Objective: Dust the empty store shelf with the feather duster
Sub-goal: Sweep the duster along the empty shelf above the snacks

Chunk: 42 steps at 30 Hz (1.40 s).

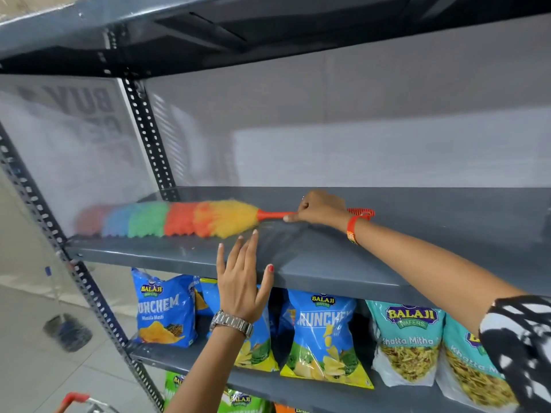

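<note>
A grey metal shelf [402, 234] runs across the middle of the view and holds only the feather duster [179, 219]. The duster has a fluffy head banded red, blue, green, orange and yellow, lying flat on the shelf's left half, and an orange handle pointing right. My right hand [320, 210] is closed around that handle, with an orange band on the wrist. My left hand [243, 281], wearing a metal watch, is raised in front of the shelf's front edge with fingers spread and holds nothing.
Blue snack bags [165, 311] and teal snack bags [408, 341] stand on the shelf below. A perforated upright post [152, 138] stands at the back left, another [89, 293] at the front left. A higher shelf [208, 31] hangs overhead. A red cart handle [73, 400] shows bottom left.
</note>
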### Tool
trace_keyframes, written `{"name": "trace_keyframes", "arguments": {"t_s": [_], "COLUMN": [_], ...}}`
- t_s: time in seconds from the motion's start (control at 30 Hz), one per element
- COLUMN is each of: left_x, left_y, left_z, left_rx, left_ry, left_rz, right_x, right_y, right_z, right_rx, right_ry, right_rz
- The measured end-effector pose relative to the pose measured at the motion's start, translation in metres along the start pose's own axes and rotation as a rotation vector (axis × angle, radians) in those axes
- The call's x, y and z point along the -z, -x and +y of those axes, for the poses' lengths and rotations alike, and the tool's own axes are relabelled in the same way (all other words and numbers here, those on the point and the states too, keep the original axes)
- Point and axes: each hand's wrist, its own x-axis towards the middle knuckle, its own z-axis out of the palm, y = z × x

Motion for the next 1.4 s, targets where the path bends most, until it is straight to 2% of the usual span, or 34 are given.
{"name": "trace_keyframes", "arguments": {"t_s": [0.1,0.17,0.27,0.53,0.7,0.97,1.13,1.23,1.4], "left_x": [0.002,0.004,0.004,-0.001,-0.002,-0.011,-0.026,-0.038,-0.049], "left_y": [0.001,0.001,0.001,0.0,0.002,0.002,0.001,0.003,0.004], "left_z": [-0.002,-0.004,-0.004,-0.001,0.003,0.073,0.12,0.133,0.134], "left_rx": [-0.011,-0.021,-0.032,-0.024,-0.019,-0.232,-0.322,-0.317,-0.263], "left_ry": [0.006,0.006,0.01,0.009,-0.017,0.079,0.125,0.075,0.052], "left_rz": [-0.015,-0.037,-0.063,-0.034,0.003,0.046,0.013,0.007,0.091], "right_x": [0.0,0.0,0.0,0.011,0.03,0.075,0.098,0.103,0.103], "right_y": [-0.01,-0.014,-0.014,0.005,0.029,0.058,0.063,0.061,0.053], "right_z": [0.005,0.008,0.012,0.024,0.058,0.149,0.189,0.202,0.219], "right_rx": [-0.124,-0.182,-0.208,-0.179,-0.139,-0.194,-0.25,-0.261,-0.226], "right_ry": [0.016,0.069,0.133,0.077,0.057,0.076,0.042,0.036,0.05], "right_rz": [0.045,0.15,0.228,0.204,0.213,0.15,0.117,0.099,0.074]}}
